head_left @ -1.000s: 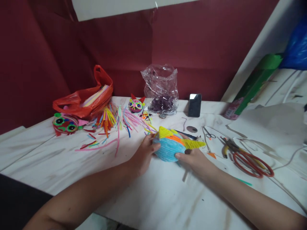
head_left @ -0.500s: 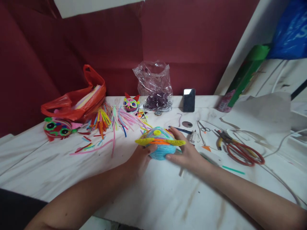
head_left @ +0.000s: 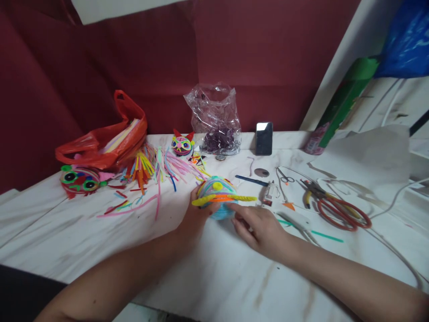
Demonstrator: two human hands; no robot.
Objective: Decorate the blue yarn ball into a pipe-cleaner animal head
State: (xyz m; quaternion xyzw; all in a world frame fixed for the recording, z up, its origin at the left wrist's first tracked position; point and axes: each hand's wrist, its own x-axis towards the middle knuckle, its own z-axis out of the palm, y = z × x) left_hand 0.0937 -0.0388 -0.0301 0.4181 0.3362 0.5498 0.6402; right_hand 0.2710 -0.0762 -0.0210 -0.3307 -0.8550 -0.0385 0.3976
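Observation:
A round craft ball [head_left: 217,185] wound in pipe cleaners sits in the middle, blue below and multicoloured on top. An orange band and two yellow wing-like strips cross it, and a yellow knob is on the front. My left hand [head_left: 197,217] is closed round its left and lower side. My right hand [head_left: 259,226] is at its right, index finger stretched to the blue part, the other fingers bent and slightly apart. No object shows in the right hand. Whether the fingertip presses on the ball is hard to tell.
Pipe cleaners [head_left: 144,167] and a red plastic bag [head_left: 100,145] lie left, by a finished figure [head_left: 80,181]. A smaller figure [head_left: 182,144], a clear bag [head_left: 217,129] and a phone [head_left: 264,138] stand behind. Pliers [head_left: 315,190], red-handled scissors [head_left: 342,214] and a glue gun [head_left: 296,221] lie right.
My right hand has let go of the ball's right side and drawn back, its index finger now pointing at the blue part. My left hand still holds the ball, which has turned slightly.

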